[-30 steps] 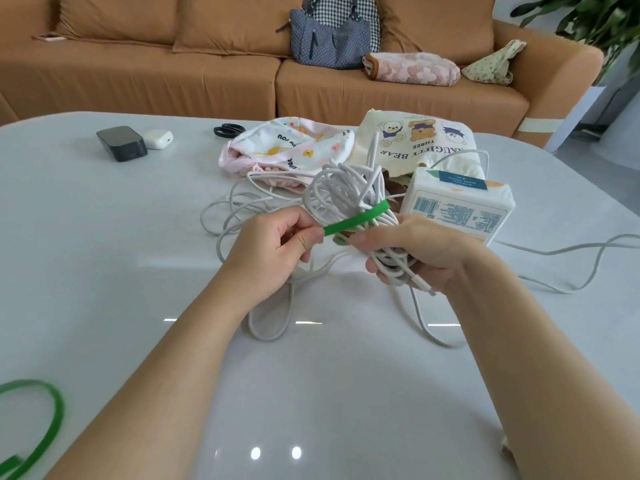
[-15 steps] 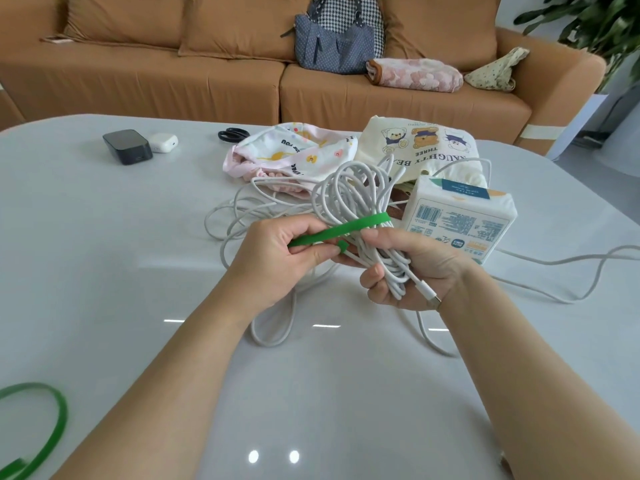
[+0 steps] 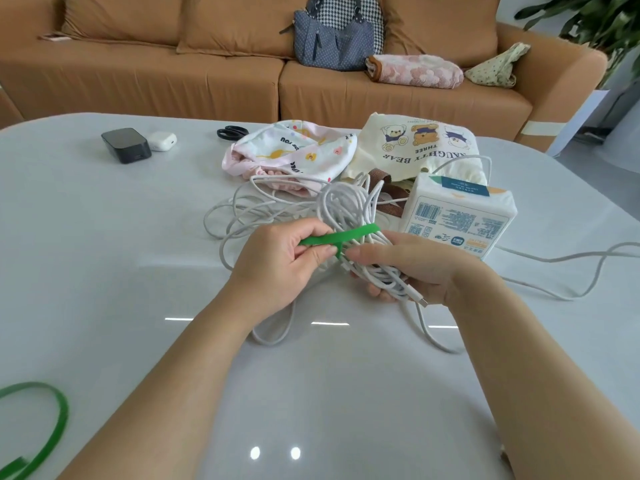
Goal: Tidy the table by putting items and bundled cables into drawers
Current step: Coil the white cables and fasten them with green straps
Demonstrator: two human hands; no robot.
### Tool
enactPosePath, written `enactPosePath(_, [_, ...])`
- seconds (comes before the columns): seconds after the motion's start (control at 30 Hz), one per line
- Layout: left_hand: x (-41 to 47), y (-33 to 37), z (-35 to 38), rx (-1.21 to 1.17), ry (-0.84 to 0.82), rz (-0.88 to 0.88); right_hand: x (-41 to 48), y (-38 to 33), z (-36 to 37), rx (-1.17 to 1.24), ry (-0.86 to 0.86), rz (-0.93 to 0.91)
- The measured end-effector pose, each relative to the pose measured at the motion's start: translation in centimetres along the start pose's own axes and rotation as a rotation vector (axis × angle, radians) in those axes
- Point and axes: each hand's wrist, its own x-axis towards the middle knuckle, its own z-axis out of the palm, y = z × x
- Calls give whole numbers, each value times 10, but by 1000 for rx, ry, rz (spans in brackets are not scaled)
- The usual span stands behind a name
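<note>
Left hand (image 3: 277, 261) pinched the green strap (image 3: 343, 235), right hand (image 3: 415, 268) gripped the white cable coil (image 3: 346, 206) mid-frame, and a slack wrap looked likely to let loops spring free.

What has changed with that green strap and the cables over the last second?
The left hand has drawn the strap further left, pulling it flatter and tighter round the cables. The right hand still grips the cables; nothing else moved.
</note>
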Motion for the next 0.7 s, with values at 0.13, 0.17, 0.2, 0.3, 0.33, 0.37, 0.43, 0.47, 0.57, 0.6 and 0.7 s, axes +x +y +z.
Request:
enactPosePath(0.13, [1,-2,2,58,45,16,5,2,6,-44,31,-37])
enactPosePath(0.17, [1,-2,2,49,59,10,8,4,8,-112,65,-51])
enactPosePath(0.2, [1,-2,2,36,67,3,11,5,8,-227,123,-63])
enactPosePath(0.3, [1,0,3,-24,74,-25,15,5,13,-534,287,-96])
enactPosePath(0.33, [1,0,3,-38,77,-31,16,4,15,-579,312,-122])
enactPosePath(0.37, [1,1,3,-53,81,-39,17,4,16,-612,324,-144])
enactPosePath(0.43, [1,3,3,-88,79,-56,17,3,18,-639,329,-159])
enactPosePath(0.47, [1,4,2,-101,74,-67,17,3,18,-633,330,-160])
enactPosePath(0.57, [2,7,2,-142,64,-104,16,4,18,-566,322,-174])
enactPosePath(0.6, [2,7,2,-155,61,-111,16,4,17,-545,316,-186])
enactPosePath(0.7, [2,8,1,-171,44,-104,15,4,17,-536,304,-195])
